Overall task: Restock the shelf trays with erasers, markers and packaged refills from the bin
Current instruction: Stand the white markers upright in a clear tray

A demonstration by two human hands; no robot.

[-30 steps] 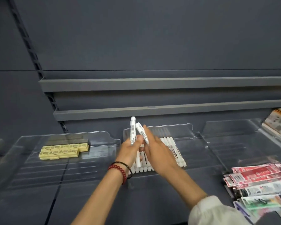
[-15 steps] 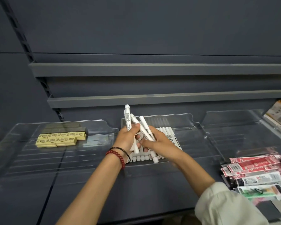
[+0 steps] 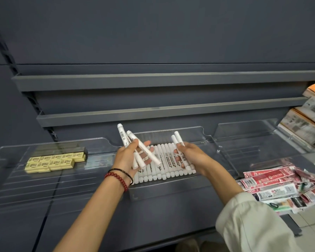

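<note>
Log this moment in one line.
left hand: grips several white plastic markers | right hand: grips two white markers | clear plastic middle tray: marker row | left tray: rectangular yellow erasers

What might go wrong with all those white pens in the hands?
The left hand holds its crossed markers loosely, so one might slip and fall. Setting down the two markers from the right hand might knock the neat marker row in the clear tray crooked.
</note>
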